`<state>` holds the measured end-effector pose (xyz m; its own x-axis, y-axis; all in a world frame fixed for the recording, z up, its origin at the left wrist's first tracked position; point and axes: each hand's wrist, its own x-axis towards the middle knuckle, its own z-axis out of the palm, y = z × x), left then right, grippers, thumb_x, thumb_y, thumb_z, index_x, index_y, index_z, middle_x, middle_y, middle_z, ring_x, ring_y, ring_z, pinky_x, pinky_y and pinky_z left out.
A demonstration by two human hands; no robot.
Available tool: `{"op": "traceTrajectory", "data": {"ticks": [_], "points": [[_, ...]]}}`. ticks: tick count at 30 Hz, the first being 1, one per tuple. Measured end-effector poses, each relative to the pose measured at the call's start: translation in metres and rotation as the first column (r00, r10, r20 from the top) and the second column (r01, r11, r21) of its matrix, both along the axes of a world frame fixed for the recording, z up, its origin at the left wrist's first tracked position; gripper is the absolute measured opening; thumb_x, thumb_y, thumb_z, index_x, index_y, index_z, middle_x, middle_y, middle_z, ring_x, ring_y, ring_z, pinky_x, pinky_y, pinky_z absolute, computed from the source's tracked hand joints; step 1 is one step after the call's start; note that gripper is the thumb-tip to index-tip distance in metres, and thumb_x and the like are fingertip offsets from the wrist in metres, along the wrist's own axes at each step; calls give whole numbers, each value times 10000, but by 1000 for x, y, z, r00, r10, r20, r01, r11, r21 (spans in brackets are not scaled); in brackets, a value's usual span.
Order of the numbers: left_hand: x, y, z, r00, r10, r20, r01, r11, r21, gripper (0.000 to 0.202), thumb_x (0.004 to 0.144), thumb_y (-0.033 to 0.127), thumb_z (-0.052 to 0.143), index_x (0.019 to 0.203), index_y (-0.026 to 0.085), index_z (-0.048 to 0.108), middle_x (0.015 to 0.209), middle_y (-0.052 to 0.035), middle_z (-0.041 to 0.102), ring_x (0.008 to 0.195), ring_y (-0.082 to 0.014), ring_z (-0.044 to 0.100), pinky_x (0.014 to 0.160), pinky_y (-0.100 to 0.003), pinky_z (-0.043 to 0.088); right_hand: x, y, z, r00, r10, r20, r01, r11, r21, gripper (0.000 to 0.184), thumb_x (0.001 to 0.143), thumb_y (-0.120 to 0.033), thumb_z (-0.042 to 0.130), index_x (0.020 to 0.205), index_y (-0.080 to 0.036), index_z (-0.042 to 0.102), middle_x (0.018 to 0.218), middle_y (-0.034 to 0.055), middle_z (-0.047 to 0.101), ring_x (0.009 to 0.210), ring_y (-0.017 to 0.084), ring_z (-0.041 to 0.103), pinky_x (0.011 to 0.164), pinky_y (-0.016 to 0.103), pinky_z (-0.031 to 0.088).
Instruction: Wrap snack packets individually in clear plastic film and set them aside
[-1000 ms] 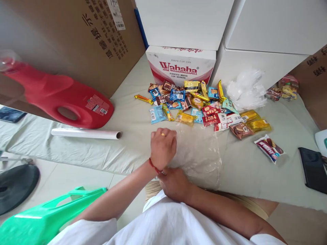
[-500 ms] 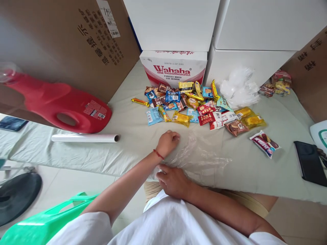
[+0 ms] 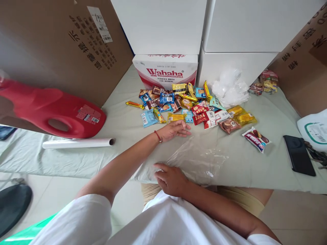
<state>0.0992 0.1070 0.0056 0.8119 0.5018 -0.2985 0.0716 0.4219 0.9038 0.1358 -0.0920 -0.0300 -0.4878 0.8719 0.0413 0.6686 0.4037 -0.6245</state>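
A clear plastic bag point(image 3: 199, 160) lies flat near the front edge of the table, partly under my right hand. My right hand point(image 3: 171, 179) is curled on the bag's near side, its fingers bent around the thin film; its thumb is hidden. My left hand point(image 3: 176, 130), with a red string at the wrist, hovers beyond the bag with its fingers apart and nothing visible in them. Just past its fingertips is a yellow-wrapped snack point(image 3: 176, 117) at the front of a pile of small packaged snacks point(image 3: 176, 100). A purple-and-white snack packet point(image 3: 256, 139) lies alone to the right.
Behind the pile stands a Wahaha water carton point(image 3: 166, 69), with crumpled white plastic bags point(image 3: 230, 88) beside it. On the left are a red detergent jug point(image 3: 56, 109) and a white roll point(image 3: 79, 143). A black phone point(image 3: 299, 155) lies at the right.
My left hand has reached forward and right toward the pile, and its fingers have spread. My right hand stays on the bag. The view has shifted to the right.
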Motion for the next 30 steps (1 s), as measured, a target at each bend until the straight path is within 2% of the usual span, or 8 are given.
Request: {"op": "traceTrajectory", "data": {"ticks": [3, 6, 9, 12, 16, 19, 24, 30], "points": [[0, 0, -3, 998, -29, -63, 41, 981, 187, 314, 737, 361, 829, 1008, 225, 747, 1192, -88, 711, 936, -192, 677, 774, -276, 486, 2, -1, -2, 999, 18, -46, -17, 1000, 18, 166, 963, -224, 525, 985, -230, 689, 1523, 18, 566, 911, 150, 716, 739, 281, 550], [14, 0, -1, 982, -182, -52, 187, 899, 397, 457, 615, 115, 782, 1041, 280, 796, 1207, -50, 738, 984, -225, 663, 799, -299, 489, 3, -2, -5, 998, 23, -51, -22, 999, 28, 171, 964, -220, 521, 1001, -237, 686, 1513, 18, 573, 938, 158, 721, 746, 281, 548], [26, 5, 8, 932, -348, -101, 349, 783, 515, 400, 521, 44, 798, 841, 284, 823, 949, -28, 787, 928, -262, 680, 904, -362, 507, 4, -3, -7, 998, 4, -65, -2, 999, 32, 164, 967, -211, 519, 998, -228, 679, 1504, 44, 578, 949, 154, 724, 761, 274, 548], [23, 19, 22, 917, -347, -198, 395, 721, 569, 246, 498, 101, 893, 635, 268, 775, 782, -33, 751, 888, -265, 673, 1009, -383, 482, 5, -4, -9, 996, -12, -92, 15, 999, 32, 147, 961, -200, 530, 1000, -219, 670, 1497, 63, 582, 913, 144, 723, 742, 261, 548], [-2, 42, 42, 943, -253, -218, 331, 796, 507, 271, 471, 150, 951, 598, 236, 728, 946, -60, 750, 1019, -277, 659, 1015, -370, 490, 7, -5, -12, 985, -23, -172, 28, 999, 26, 149, 975, -190, 525, 1003, -206, 670, 1479, 97, 596, 936, 142, 724, 803, 264, 557], [-27, 51, 45, 963, -207, -174, 259, 890, 374, 283, 518, 201, 950, 582, 197, 675, 1055, -96, 740, 1035, -275, 662, 889, -345, 541, 11, -7, -11, 957, -50, -286, 63, 997, 37, 189, 988, -190, 499, 1026, -195, 684, 1436, 120, 628, 1069, 160, 711, 884, 281, 558], [-56, 46, 21, 981, -137, -136, 142, 990, 25, 385, 518, 302, 983, 692, 168, 667, 1094, -123, 721, 930, -245, 704, 746, -320, 576, 22, -14, -5, 891, -116, -440, 164, 984, 73, 217, 992, -218, 503, 1079, -187, 700, 1384, 138, 660, 818, 122, 721, 805, 275, 584], [-54, 37, -13, 976, 178, -128, -184, 983, -31, 457, 523, 284, 997, 763, 156, 630, 805, -14, 669, 686, -121, 657, 685, -267, 577, 37, -21, 8, 881, -212, -423, 285, 951, 118, 222, 1042, -262, 479, 1136, -207, 673, 1425, 175, 621, 700, 105, 676, 776, 295, 595]]}}
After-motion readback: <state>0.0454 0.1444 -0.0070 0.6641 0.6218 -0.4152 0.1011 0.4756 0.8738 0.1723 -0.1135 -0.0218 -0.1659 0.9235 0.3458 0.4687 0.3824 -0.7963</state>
